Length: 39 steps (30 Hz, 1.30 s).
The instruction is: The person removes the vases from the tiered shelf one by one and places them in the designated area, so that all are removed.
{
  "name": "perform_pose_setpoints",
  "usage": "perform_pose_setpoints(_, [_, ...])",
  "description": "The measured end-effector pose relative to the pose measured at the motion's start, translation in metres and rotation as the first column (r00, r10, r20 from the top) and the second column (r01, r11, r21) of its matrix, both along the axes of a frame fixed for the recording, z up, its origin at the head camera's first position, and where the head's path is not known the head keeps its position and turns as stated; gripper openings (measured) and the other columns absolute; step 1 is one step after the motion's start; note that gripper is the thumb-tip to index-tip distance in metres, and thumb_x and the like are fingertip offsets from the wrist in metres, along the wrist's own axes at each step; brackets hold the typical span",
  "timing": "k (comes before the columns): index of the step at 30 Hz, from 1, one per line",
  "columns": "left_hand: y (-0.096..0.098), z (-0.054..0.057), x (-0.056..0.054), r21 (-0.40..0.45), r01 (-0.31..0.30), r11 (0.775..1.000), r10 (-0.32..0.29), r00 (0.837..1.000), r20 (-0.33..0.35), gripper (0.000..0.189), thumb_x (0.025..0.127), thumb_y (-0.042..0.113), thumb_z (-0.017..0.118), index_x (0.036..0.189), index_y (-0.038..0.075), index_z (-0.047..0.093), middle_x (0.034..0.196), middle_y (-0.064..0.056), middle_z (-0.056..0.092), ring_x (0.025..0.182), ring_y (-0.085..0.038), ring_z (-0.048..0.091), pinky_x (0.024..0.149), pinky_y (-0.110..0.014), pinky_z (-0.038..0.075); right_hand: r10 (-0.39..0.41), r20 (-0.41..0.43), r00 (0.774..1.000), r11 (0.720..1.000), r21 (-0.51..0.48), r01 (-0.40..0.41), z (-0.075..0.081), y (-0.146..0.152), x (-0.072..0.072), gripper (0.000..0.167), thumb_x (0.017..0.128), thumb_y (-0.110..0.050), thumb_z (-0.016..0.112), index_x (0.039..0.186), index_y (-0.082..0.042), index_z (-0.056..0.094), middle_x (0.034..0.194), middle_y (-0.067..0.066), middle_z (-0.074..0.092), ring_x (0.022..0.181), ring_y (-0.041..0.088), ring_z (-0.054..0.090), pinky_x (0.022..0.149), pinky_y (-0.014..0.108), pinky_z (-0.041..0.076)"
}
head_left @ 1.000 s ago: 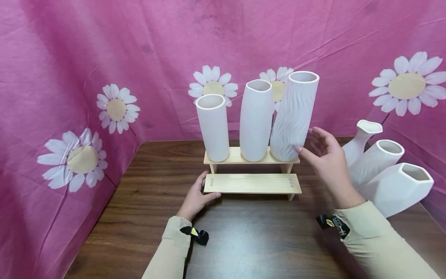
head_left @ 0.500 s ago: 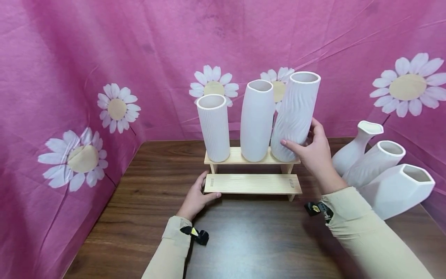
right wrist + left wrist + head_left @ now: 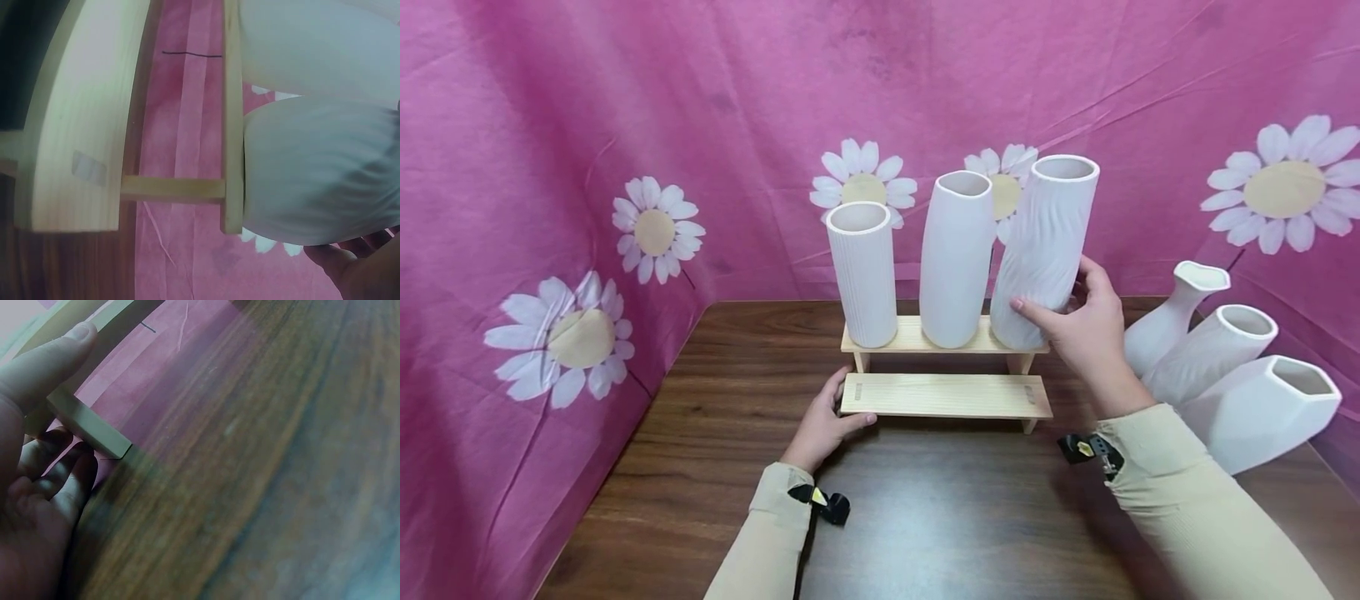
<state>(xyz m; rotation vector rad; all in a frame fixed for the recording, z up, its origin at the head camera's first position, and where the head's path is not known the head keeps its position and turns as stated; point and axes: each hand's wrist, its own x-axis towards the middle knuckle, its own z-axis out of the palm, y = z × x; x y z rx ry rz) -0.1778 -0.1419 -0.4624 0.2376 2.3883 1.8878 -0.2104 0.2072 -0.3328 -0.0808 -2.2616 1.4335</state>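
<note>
Right hand (image 3: 1084, 332) grasps the wavy vase (image 3: 1045, 246), based on the right end of the upper shelf (image 3: 908, 332); left hand (image 3: 822, 429) pinches the wooden stand (image 3: 947, 394). I'd nudge low, gently, base flat, clear of the smooth middle vase (image 3: 957, 258).
</note>
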Motion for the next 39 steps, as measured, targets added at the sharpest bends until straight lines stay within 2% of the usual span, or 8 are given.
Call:
perform_pose_setpoints(2, [0.000, 0.004, 0.002, 0.011, 0.003, 1.000, -0.003, 1.000, -0.008, 0.094, 0.080, 0.002, 0.083, 0.155, -0.004, 0.026, 0.139, -0.020, 0.058, 0.124, -0.030, 0.056, 0.108, -0.046, 0.038, -0.007, 0.000, 1.000, 1.000, -0.004, 0.007, 0.001, 0.003, 0.001, 0.090, 0.072, -0.025, 0.092, 0.149, -0.016, 0.045, 0.131, 0.004, 0.056, 0.114, 0.012, 0.052, 0.093, 0.023, 0.044])
perform_pose_setpoints(13, [-0.001, 0.004, 0.003, 0.029, 0.006, 1.000, -0.006, 1.000, 0.000, 0.093, 0.081, 0.000, 0.082, 0.155, -0.004, 0.026, 0.139, -0.020, 0.058, 0.124, -0.029, 0.056, 0.108, -0.046, 0.038, -0.068, -0.045, 0.997, 0.998, -0.011, 0.068, 0.006, 0.019, 0.010, 0.088, 0.073, -0.023, 0.092, 0.148, -0.020, 0.047, 0.129, 0.001, 0.056, 0.112, 0.010, 0.053, 0.091, 0.019, 0.045])
perform_pose_setpoints(24, [0.000, 0.004, 0.003, 0.028, 0.008, 1.000, -0.008, 1.000, -0.006, 0.093, 0.081, 0.001, 0.082, 0.155, -0.004, 0.026, 0.140, -0.020, 0.058, 0.124, -0.030, 0.056, 0.108, -0.046, 0.038, -0.153, -0.070, 0.986, 0.986, -0.077, 0.147, 0.004, 0.035, 0.008, 0.087, 0.072, -0.020, 0.092, 0.147, -0.024, 0.048, 0.126, -0.005, 0.056, 0.112, 0.010, 0.052, 0.092, 0.020, 0.043])
perform_pose_setpoints(29, [0.001, 0.004, 0.004, 0.035, 0.006, 0.999, -0.006, 1.000, -0.010, 0.093, 0.080, 0.000, 0.082, 0.155, -0.004, 0.027, 0.139, -0.020, 0.058, 0.125, -0.031, 0.055, 0.109, -0.047, 0.037, -0.179, -0.060, 0.982, 0.980, -0.105, 0.172, -0.001, 0.040, 0.005, 0.088, 0.071, -0.020, 0.092, 0.147, -0.026, 0.048, 0.128, -0.004, 0.056, 0.115, 0.009, 0.051, 0.098, 0.021, 0.041])
perform_pose_setpoints(34, [0.001, 0.006, 0.005, 0.029, 0.002, 1.000, -0.002, 1.000, -0.002, 0.092, 0.080, -0.001, 0.082, 0.155, -0.004, 0.027, 0.139, -0.020, 0.058, 0.126, -0.031, 0.055, 0.110, -0.047, 0.035, -0.205, -0.033, 0.978, 0.976, -0.076, 0.202, -0.008, 0.043, 0.003, 0.087, 0.072, -0.023, 0.092, 0.148, -0.023, 0.048, 0.130, -0.001, 0.056, 0.116, 0.009, 0.052, 0.100, 0.022, 0.042])
perform_pose_setpoints(39, [0.001, 0.008, 0.005, -0.011, 0.001, 1.000, -0.001, 1.000, -0.012, 0.091, 0.081, 0.001, 0.082, 0.155, -0.004, 0.028, 0.135, -0.020, 0.061, 0.125, -0.030, 0.054, 0.111, -0.048, 0.034, -0.231, 0.015, 0.973, 0.971, -0.054, 0.232, -0.018, 0.046, 0.001, 0.091, 0.073, -0.026, 0.091, 0.150, -0.019, 0.044, 0.133, 0.002, 0.053, 0.119, 0.012, 0.051, 0.102, 0.023, 0.041])
